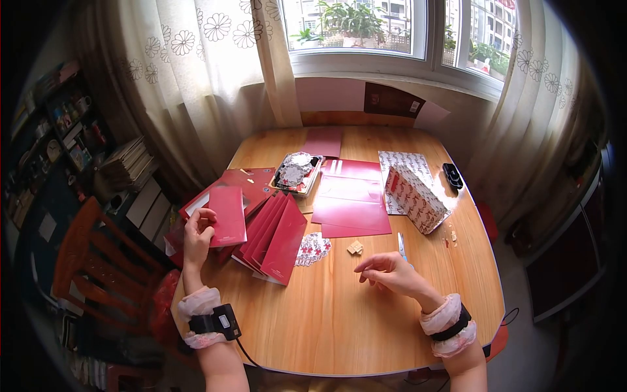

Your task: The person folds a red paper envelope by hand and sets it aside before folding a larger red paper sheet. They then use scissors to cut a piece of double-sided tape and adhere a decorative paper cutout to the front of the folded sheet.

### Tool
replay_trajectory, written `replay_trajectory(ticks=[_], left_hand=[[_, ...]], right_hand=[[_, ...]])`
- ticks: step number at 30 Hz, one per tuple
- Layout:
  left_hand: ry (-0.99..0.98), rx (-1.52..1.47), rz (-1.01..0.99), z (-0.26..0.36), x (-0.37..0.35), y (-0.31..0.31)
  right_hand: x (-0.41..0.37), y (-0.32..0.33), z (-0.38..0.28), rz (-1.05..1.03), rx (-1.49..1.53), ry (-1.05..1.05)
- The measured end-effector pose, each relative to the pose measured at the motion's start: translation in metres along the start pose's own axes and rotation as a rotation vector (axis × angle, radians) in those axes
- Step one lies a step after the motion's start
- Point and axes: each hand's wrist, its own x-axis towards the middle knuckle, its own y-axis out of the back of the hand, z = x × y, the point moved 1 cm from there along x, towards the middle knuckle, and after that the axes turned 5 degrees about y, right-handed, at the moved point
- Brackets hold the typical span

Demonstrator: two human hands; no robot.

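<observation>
My left hand (199, 230) is closed on the edge of a red card (227, 217), held up over the left side of the table. Just right of it, a red accordion-folded booklet (273, 238) stands with its panels fanned out. My right hand (388, 273) hovers above the wood, fingers loosely bent and apart, with nothing visible in it. Scissors (401, 245) with a blue handle lie right behind that hand, partly hidden by it. Small beige pieces (354, 247) rest to its upper left. A patterned paper cutout (313, 249) lies beside the booklet.
Red sheets (351, 199) lie mid-table, beside a tray (297, 174) of silvery cutouts. A patterned folded box (416, 199) stands on patterned paper (405, 163) at right, near a black object (452, 176). More red folders (251, 179) are at left. A wooden chair (98, 261) stands left.
</observation>
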Motion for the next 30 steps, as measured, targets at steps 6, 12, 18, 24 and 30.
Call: replay_trajectory(ticks=[6, 12, 18, 24, 30], left_hand=[[-0.127, 0.005, 0.034, 0.000, 0.000, 0.000], [-0.191, 0.094, 0.227, 0.000, -0.001, 0.008], [-0.175, 0.273, 0.109, 0.006, -0.001, -0.009], [-0.143, 0.210, -0.053, 0.005, -0.001, -0.028], [-0.191, 0.337, 0.042, 0.014, -0.004, -0.031]], right_hand=[[-0.001, -0.001, -0.001, -0.025, -0.006, -0.012], [-0.001, -0.001, 0.003, -0.047, -0.005, -0.008], [-0.002, -0.004, -0.002, -0.060, -0.016, -0.035], [-0.002, -0.005, -0.003, -0.066, -0.017, -0.031], [-0.001, -0.002, -0.001, -0.028, 0.014, -0.016]])
